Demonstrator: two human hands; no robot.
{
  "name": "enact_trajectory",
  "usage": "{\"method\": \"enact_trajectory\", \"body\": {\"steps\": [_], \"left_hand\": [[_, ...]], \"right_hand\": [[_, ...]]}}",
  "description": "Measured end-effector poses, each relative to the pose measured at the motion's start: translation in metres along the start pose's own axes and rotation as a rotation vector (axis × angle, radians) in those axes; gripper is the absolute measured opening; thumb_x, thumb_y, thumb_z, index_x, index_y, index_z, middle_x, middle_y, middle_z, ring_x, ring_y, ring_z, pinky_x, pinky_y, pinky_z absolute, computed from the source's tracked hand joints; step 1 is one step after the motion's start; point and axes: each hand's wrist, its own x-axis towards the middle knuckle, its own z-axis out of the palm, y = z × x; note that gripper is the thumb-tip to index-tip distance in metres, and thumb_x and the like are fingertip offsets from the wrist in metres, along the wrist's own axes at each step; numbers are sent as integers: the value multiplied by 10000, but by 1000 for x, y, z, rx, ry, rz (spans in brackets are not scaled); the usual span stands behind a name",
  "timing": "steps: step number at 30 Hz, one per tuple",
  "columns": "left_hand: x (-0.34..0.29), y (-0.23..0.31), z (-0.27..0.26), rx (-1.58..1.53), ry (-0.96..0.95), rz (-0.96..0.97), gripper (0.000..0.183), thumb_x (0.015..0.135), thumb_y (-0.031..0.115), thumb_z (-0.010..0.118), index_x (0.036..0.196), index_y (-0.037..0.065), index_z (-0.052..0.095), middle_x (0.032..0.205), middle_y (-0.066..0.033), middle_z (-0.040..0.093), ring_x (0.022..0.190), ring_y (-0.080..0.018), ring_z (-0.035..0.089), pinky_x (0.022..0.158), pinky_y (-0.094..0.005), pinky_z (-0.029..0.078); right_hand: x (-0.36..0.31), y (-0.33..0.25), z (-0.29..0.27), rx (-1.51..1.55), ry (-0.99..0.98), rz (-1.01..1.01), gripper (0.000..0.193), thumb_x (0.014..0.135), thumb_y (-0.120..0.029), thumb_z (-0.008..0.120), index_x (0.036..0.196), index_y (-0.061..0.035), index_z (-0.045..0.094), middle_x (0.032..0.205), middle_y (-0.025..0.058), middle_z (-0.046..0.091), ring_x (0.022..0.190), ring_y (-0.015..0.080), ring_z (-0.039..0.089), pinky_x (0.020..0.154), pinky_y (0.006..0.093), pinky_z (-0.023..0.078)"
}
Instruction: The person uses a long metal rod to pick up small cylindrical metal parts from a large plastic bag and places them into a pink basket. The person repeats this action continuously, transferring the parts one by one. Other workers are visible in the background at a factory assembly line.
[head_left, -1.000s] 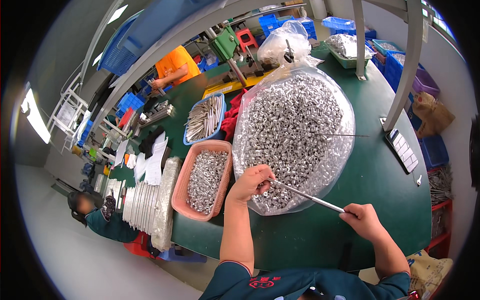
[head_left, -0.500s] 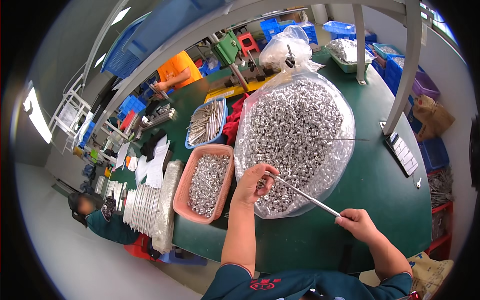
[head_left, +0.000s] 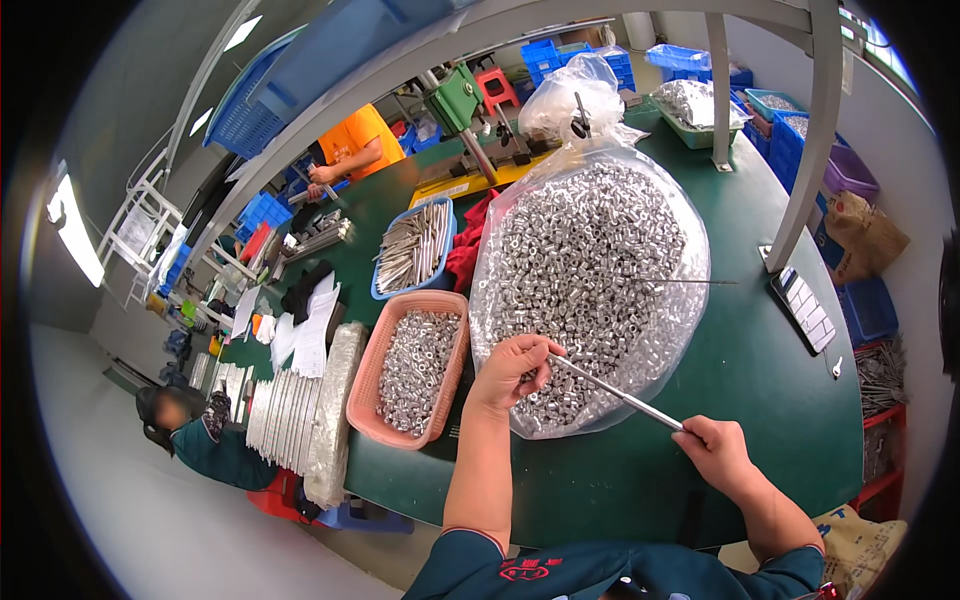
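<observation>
Head cam: barely any change, your left hand (head_left: pixel 512 371) and right hand (head_left: pixel 716 453) are still closed around that metal rod (head_left: pixel 645 407), so you're mid-handling.

Red lettering and an emblem (head_left: pixel 525 572) stood on the dark green shirt (head_left: pixel 640 568), on the near side of the clear bag of metal rings (head_left: pixel 590 270). Print marked the sack (head_left: pixel 858 550) to its lower right; marks on the papers (head_left: pixel 313 335) left of it were too small to read.

The dark teal, short-sleeved shirt (head_left: pixel 640 568) bears a red emblem (head_left: pixel 525 570); hands (head_left: pixel 513 372) are bare.
</observation>
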Motion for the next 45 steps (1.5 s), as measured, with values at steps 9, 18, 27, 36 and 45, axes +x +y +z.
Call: {"method": "enact_trajectory", "body": {"steps": [9,18,27,36,45], "left_hand": [[-4,10,17,-145,5,38,489,990,377,416,1156,-52,581,633,-67,581,394,-53,338,363,-172,244],[-2,2,1,-397,-58,40,324,972,244,453,1118,-34,532,610,-117,585,347,-78,328,344,-200,279],[-1,2,5,-288,-25,57,289,981,257,490,1051,-17,547,561,-72,549,345,-66,327,336,-204,259],[14,-25,10,-470,35,154,330,920,323,615,1049,20,605,572,-10,534,395,-60,332,368,-209,232],[19,-29,23,-367,53,-33,477,919,448,560,1104,12,615,598,2,498,421,-58,328,381,-192,233]], "right_hand": [[3,-1,-5,184,-111,159,202,862,-180,681,894,18,657,578,39,526,536,101,477,508,284,395],[5,2,-4,201,-132,167,215,865,-194,676,896,18,657,591,28,526,551,91,473,511,278,391],[3,-3,-6,212,-158,199,196,861,-172,673,884,21,652,591,8,514,561,77,457,513,269,383],[-3,-2,5,226,-136,174,207,894,-195,646,903,12,645,585,18,503,534,90,461,493,284,378],[1,-3,-3,508,-240,334,200,919,-209,608,898,-15,653,651,-43,502,579,42,426,516,214,346]]}}
